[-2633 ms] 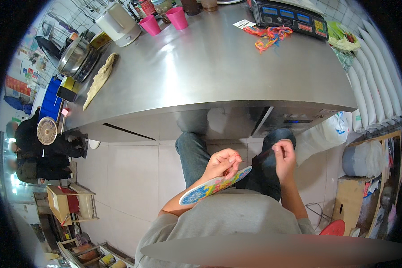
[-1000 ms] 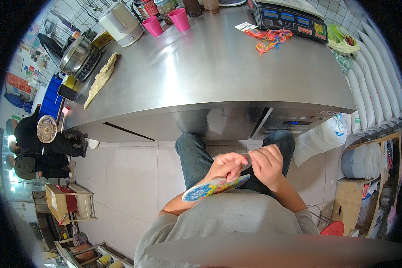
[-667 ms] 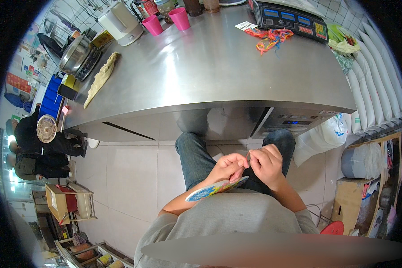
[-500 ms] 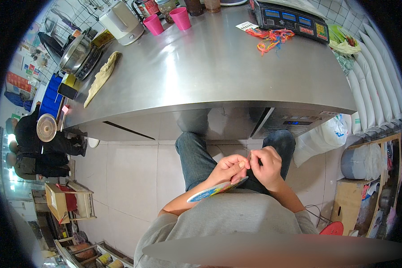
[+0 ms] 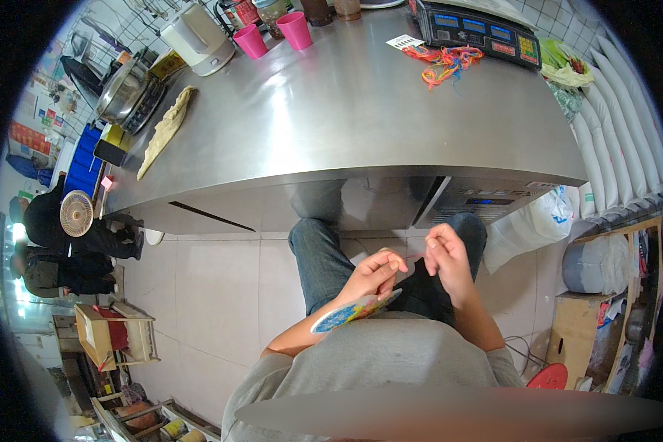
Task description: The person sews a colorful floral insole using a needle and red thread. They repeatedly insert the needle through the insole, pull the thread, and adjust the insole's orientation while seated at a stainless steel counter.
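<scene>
With the hands at the centre of the clock, a stainless-steel counter (image 5: 331, 118) spans twelve o'clock, and a grey T-shirt (image 5: 390, 353) fills six. A black digital scale (image 5: 479, 37) stands on the counter between twelve and one.

At eight o'clock is what looks like an embroidered insole (image 5: 342, 314), pale-edged and patterned in blue, yellow and red. It slants from eight toward two, seen partly edge-on beside the left wrist and close to the shirt. It should be light and flat, springy rather than rigid, and hard to break. Its stitched face probably grips well against skin. The rim near the two o'clock end looks the surest hold, with the pattern left uncovered.

The left hand (image 5: 376, 274) is curled and appears closed on that end, its thumb and forefinger together above it. The right hand (image 5: 449, 264), at two o'clock, has thumb and finger drawn into a pinch, seemingly on a thin strand (image 5: 413, 256); whether a needle is there is too small to tell.

Near twelve, before the scale, lies a tangle of bright thread (image 5: 443, 62), likely soft and easily snagged. The strand looks finest, nearly weightless and best pinched by fingertips.
</scene>
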Action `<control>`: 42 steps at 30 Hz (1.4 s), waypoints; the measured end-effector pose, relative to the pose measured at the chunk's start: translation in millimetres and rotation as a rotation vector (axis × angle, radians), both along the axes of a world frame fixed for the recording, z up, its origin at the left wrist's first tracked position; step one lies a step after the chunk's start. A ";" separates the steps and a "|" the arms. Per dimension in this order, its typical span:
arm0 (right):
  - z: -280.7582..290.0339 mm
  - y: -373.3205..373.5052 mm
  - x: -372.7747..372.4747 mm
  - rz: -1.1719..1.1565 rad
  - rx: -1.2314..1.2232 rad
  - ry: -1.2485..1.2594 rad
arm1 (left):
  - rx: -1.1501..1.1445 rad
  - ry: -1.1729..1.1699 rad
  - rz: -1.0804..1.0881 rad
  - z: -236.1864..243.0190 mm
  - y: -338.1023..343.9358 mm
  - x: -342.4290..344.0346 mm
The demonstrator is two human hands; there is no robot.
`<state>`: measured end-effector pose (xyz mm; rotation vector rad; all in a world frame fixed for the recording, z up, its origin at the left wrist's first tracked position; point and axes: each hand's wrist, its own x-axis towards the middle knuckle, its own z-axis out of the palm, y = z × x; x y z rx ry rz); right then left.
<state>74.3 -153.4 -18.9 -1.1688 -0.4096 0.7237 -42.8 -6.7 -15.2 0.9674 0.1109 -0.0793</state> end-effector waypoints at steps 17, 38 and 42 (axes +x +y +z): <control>-47.8 -238.1 152.6 -1.180 0.465 -0.315 | -0.096 -0.083 0.131 -7.7 6.8 -1.2; -104.3 -259.6 177.5 -1.499 0.102 -0.329 | -0.451 -0.013 0.166 -118.0 28.1 -29.2; -121.9 -261.5 179.1 -1.510 0.037 -0.330 | -0.016 0.293 0.217 -118.8 3.6 -17.4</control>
